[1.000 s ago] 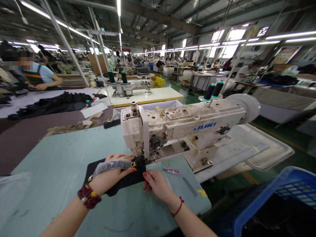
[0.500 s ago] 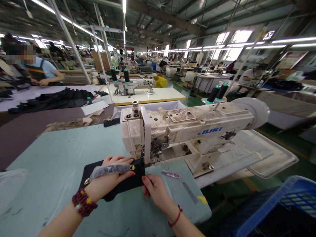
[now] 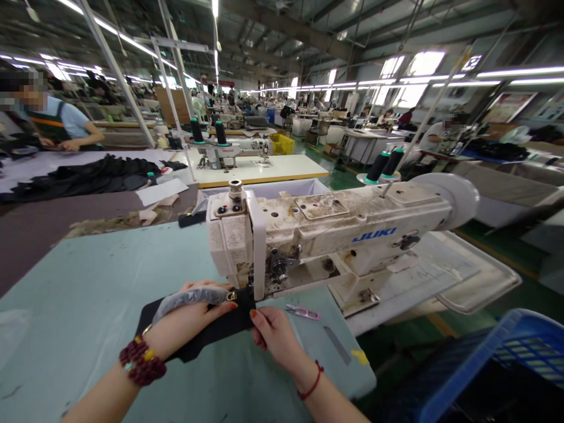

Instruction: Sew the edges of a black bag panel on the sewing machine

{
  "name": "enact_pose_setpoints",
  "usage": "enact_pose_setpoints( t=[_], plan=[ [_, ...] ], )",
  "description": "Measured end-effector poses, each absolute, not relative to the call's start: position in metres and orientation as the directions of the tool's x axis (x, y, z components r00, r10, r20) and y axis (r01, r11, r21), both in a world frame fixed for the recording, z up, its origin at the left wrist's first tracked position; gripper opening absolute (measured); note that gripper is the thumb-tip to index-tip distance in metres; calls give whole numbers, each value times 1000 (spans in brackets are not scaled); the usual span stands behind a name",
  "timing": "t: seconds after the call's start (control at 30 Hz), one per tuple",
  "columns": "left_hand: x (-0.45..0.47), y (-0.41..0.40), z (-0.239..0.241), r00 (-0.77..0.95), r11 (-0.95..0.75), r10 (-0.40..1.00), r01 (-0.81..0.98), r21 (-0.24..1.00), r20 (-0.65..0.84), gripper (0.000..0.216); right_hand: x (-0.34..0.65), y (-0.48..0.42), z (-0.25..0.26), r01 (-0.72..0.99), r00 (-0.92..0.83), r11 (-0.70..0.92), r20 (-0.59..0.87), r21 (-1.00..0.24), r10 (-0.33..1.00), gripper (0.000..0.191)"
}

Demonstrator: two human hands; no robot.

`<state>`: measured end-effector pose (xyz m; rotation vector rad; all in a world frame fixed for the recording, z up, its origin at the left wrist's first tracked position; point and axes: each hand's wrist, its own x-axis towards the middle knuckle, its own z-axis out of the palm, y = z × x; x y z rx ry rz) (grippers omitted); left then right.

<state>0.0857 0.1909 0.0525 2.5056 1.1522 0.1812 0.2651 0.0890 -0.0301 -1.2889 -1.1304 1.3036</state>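
Observation:
A worn white JUKI sewing machine (image 3: 335,235) stands on a pale green table (image 3: 97,282). A black leather piece (image 3: 220,329) lies flat under its needle. My left hand (image 3: 185,320) presses down on that piece, and a plastic-wrapped strap with gold clasps (image 3: 189,296) lies across the back of the hand. My right hand (image 3: 273,335) pinches the near right edge of the black piece, just in front of the needle. Both hands hold the piece flat against the table.
Small pink snips (image 3: 302,311) lie right of my right hand. A blue plastic crate (image 3: 476,364) stands at the lower right, off the table. Black fabric (image 3: 83,176) is piled on the table behind. A person in a blue shirt (image 3: 61,126) works at the far left.
My hands and the black piece keep the same hold at the needle. The view has shifted slightly, so everything sits a little lower and further left.

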Motion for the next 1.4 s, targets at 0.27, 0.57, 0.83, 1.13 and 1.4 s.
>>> enact_pose_setpoints(
  t=[0.27, 0.57, 0.83, 1.13, 1.4],
  plan=[
    [88, 202, 57, 515, -330, 791, 814, 479, -331, 52, 266, 103, -19, -26, 12, -171, -171, -985, 985, 68],
    [88, 219, 51, 494, -276, 787, 817, 506, -370, 60, 251, 112, -19, -91, 183, -233, -247, -968, 952, 76],
    [78, 97, -9, 381, -277, 915, 361, 891, 131, 25, 247, 110, -19, -84, 221, -182, -196, -980, 955, 72],
    [139, 130, -24, 477, 465, 845, -435, 771, -241, 34, 246, 111, -14, -27, 237, -152, -154, -988, 959, 69],
    [120, 148, -32, 268, 390, 889, -17, 921, -371, 51, 251, 98, -25, -174, 189, -169, -201, -970, 961, 67]
  ],
)
